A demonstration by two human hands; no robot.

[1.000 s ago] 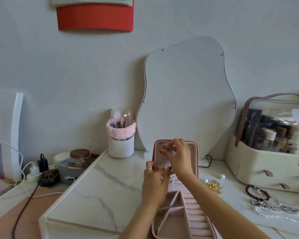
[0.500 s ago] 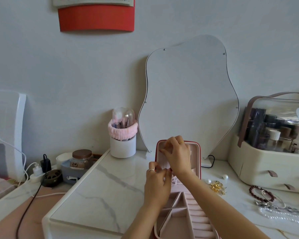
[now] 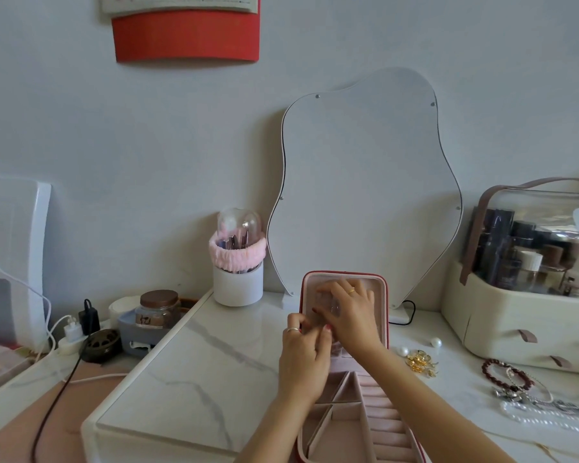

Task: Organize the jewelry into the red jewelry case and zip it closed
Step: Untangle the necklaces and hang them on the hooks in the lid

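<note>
Red jewelry case (image 3: 345, 362) stands open on the white marble counter (image 3: 198, 379), in front of the wavy-edged mirror (image 3: 365, 195). Lid upright, pink lining toward you; base flat, with pink divided compartments (image 3: 335, 406) on its left and ring rolls (image 3: 386, 426) on its right.

Your left hand (image 3: 303, 359) is raised over the hinge area, fingers curled, tips pressed together at the lower part of the lid lining. A ring shows on one finger. Whether this grip holds a small piece cannot be told; the spot is blurred and partly hidden.

Your right hand (image 3: 348, 315) lies across the inside of the lid, fingers bent and spread against the lining, a gold ring on one finger. What its grip has hold of, if anything, cannot be told either.

Jewelry not yet in the case, on the counter to the right:
- two pearls (image 3: 435, 343) and a gold piece (image 3: 420, 360), just beside the case
- dark red bead bracelet (image 3: 505, 375), farther right
- silver pieces (image 3: 515, 397) and a white pearl strand (image 3: 549, 417), near the bracelet

Cream cosmetics organizer (image 3: 522, 315) stands behind these. White brush holder (image 3: 238, 272) with a pink band stands left of the mirror.
</note>
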